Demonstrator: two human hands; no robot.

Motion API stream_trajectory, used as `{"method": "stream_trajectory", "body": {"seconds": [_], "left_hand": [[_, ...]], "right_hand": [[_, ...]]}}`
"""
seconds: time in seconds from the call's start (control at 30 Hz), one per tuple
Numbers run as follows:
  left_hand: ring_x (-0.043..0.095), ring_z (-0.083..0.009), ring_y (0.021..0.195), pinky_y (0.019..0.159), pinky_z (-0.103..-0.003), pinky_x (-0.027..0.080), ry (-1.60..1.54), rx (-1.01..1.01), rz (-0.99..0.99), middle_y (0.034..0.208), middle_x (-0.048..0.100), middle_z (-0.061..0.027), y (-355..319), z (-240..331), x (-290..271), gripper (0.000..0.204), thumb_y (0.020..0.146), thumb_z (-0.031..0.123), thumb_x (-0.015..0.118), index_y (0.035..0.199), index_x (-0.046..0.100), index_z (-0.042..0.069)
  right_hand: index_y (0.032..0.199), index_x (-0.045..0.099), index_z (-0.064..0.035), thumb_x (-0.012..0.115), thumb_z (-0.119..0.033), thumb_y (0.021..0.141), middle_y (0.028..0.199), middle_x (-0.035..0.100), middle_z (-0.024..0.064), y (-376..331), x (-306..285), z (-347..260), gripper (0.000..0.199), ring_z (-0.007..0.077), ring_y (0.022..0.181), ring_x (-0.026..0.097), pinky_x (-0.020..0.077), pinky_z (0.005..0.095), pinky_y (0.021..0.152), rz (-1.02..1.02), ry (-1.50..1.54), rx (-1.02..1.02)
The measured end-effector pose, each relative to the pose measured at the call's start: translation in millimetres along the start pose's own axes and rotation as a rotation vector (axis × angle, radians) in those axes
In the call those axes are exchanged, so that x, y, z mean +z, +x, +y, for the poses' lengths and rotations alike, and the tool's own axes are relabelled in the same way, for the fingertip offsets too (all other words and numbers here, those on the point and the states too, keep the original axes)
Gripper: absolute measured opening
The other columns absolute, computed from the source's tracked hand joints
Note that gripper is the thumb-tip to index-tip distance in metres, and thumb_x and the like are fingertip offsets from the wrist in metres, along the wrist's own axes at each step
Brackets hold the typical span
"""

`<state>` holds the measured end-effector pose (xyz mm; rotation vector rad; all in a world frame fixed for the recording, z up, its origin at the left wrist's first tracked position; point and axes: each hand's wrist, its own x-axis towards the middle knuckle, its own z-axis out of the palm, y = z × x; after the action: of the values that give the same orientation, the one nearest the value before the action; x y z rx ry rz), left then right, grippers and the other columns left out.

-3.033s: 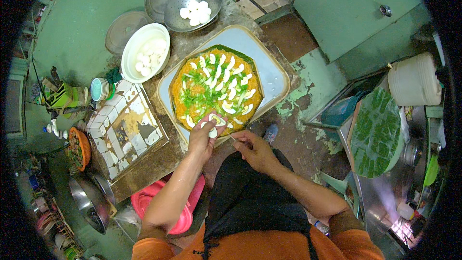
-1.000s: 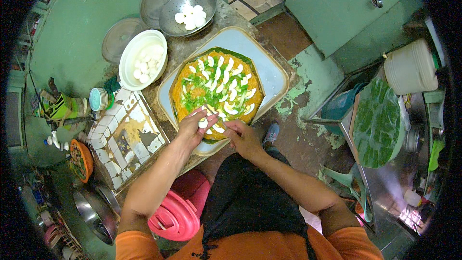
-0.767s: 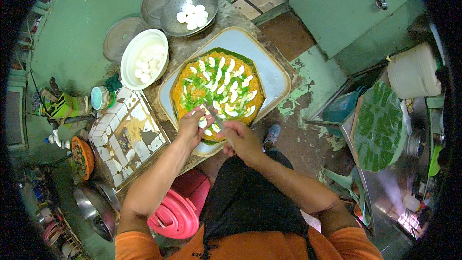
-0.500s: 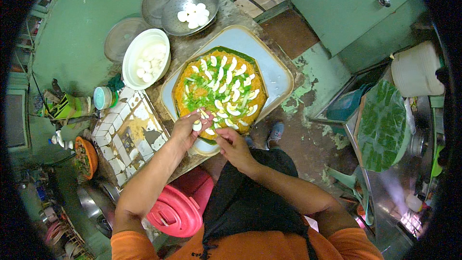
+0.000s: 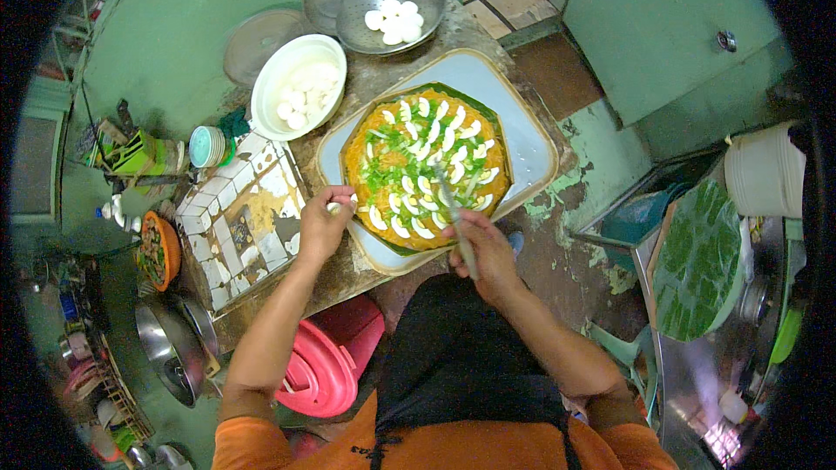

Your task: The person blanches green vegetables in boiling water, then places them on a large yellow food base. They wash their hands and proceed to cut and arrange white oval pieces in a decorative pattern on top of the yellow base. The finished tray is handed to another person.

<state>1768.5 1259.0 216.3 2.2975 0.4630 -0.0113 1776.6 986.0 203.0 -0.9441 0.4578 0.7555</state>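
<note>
A round dish of orange noodles [image 5: 355,155] is topped with chopped greens and rows of boiled egg slices [image 5: 433,132]. It has a green leaf edge and rests on a pale blue tray [image 5: 538,135]. By the dish's left rim, my left hand [image 5: 322,224] is closed around a piece of boiled egg [image 5: 333,208]. My right hand [image 5: 489,254], at the near rim, grips a slim knife [image 5: 449,198]. The blade points away from me over the egg slices. Whether its tip touches them I cannot tell.
Behind the tray stand a white bowl of peeled eggs [image 5: 272,97] and a metal colander [image 5: 355,24] with more eggs. Broken white tiles [image 5: 228,200] cover the counter at left. Below the table edge is a red lidded bin [image 5: 320,374]. Leaf-covered goods [image 5: 697,261] sit at right.
My left hand has drawn back from over the dish to its left rim. My right hand has shifted right, and the knife now shows in it. The whole view has turned slightly.
</note>
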Motion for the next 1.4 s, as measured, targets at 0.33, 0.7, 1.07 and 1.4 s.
{"method": "stream_trajectory", "body": {"seconds": [0.33,0.7,1.07,1.4], "left_hand": [[0.06,-0.0155,0.059,0.054,-0.028,0.049,-0.021,-0.017,-0.003,0.077,0.065,-0.005,22,-42,9,0.017,0.079,0.016,0.073,0.091,0.069,0.004],[0.049,-0.0134,0.041,0.039,-0.028,0.043,-0.302,-0.216,-0.297,0.072,0.06,-0.0099,145,-45,0,0.065,0.092,0.059,0.041,0.096,0.063,-0.002],[0.054,-0.0137,0.046,0.043,-0.031,0.047,-0.421,-0.46,-0.164,0.069,0.06,-0.0091,40,-61,0,0.051,0.092,0.048,0.052,0.086,0.061,-0.002],[0.059,-0.0138,0.067,0.059,-0.029,0.05,-1.3,-0.647,-0.085,0.114,0.061,-0.008,-140,-6,98,0.049,0.088,0.024,0.059,0.132,0.05,0.006]], "right_hand": [[0.117,0.055,-0.0073,0.047,-0.017,0.095,0.087,0.055,-0.0002,-8,-27,-17,0.025,0.0096,0.064,0.05,0.0376,0.0232,0.047,0.157,-0.222,-0.158],[0.124,0.048,-0.0049,0.041,-0.015,0.097,0.122,0.053,0.0078,2,-38,45,0.03,0.0195,0.108,0.055,0.0493,0.036,0.086,0.332,-0.009,-0.297],[0.115,0.056,-0.0012,0.042,-0.032,0.096,0.104,0.063,0.0187,90,-73,-39,0.039,0.0318,0.096,0.058,0.0444,0.0395,0.082,0.343,-0.884,-0.588],[0.106,0.056,-0.0001,0.042,-0.033,0.095,0.098,0.061,0.0276,222,62,-129,0.037,0.0446,0.094,0.057,0.0444,0.05,0.079,-0.225,-1.648,-0.908]]}}
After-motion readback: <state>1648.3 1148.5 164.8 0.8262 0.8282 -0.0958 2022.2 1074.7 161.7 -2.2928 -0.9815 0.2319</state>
